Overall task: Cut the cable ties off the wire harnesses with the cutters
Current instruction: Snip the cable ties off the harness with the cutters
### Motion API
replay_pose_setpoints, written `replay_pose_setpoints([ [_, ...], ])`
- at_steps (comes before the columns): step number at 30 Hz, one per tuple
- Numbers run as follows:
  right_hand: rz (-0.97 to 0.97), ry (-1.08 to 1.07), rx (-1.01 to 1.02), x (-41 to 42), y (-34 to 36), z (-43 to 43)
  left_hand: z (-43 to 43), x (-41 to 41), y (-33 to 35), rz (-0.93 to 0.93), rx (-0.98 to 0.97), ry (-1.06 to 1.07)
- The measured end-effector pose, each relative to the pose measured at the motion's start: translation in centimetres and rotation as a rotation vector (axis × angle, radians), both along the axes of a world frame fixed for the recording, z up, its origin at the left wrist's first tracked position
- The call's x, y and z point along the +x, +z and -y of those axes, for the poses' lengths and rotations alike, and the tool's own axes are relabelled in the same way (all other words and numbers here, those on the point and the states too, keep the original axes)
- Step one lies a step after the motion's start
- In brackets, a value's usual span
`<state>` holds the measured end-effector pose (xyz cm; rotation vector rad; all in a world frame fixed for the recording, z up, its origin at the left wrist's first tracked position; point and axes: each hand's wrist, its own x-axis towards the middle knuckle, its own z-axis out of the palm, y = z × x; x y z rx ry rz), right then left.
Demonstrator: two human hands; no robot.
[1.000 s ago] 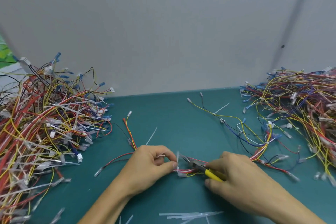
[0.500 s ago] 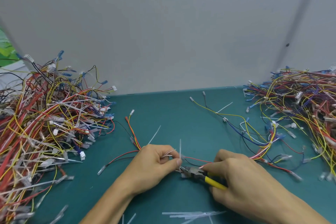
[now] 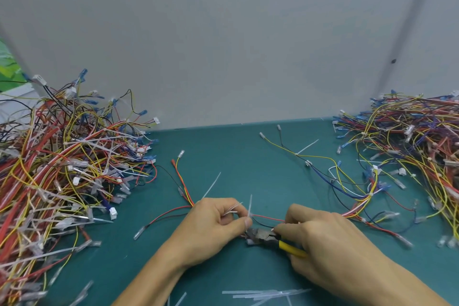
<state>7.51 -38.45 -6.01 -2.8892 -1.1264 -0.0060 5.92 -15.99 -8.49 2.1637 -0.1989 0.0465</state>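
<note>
My left hand (image 3: 213, 226) pinches a thin wire harness (image 3: 268, 218) of red, black and yellow wires at a white cable tie (image 3: 250, 205) whose tail sticks straight up. Several more tie tails show between its fingers. My right hand (image 3: 325, 238) grips the yellow-handled cutters (image 3: 267, 236). Their grey jaws point left and sit just under my left thumb tip, beside the tie. The harness runs on to the right under my right hand and to the left across the green table (image 3: 248, 161).
A tall heap of tangled harnesses with white ties (image 3: 57, 176) fills the left side. A second heap (image 3: 407, 151) covers the right. Loose wires (image 3: 310, 159) lie mid-table. Cut tie pieces (image 3: 260, 294) lie near the front edge. A grey wall stands behind.
The cutters' jaws have slid left and lower, up to my left thumb. The tie tail has turned from blurred and leaning to upright. My left hand has stayed on the harness.
</note>
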Motion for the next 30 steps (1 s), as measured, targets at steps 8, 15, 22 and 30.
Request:
replay_pose_setpoints([
  [8, 0.028, 0.016, -0.023, -0.2, 0.1, -0.3, 0.3, 0.2, -0.3, 0.015, 0.004, 0.014],
  [15, 0.010, -0.014, -0.076, -0.4, 0.2, -0.5, -0.1, 0.6, 1.5, -0.033, -0.507, 0.264],
  [22, -0.071, -0.068, 0.061, -0.4, 0.6, 0.0, -3.7, 1.4, 3.5, -0.080, -0.741, 0.501],
  [30, -0.067, -0.036, 0.137, -0.7, 2.4, -0.8, -5.2, 4.7, 4.8, 0.119, 0.479, 0.329],
])
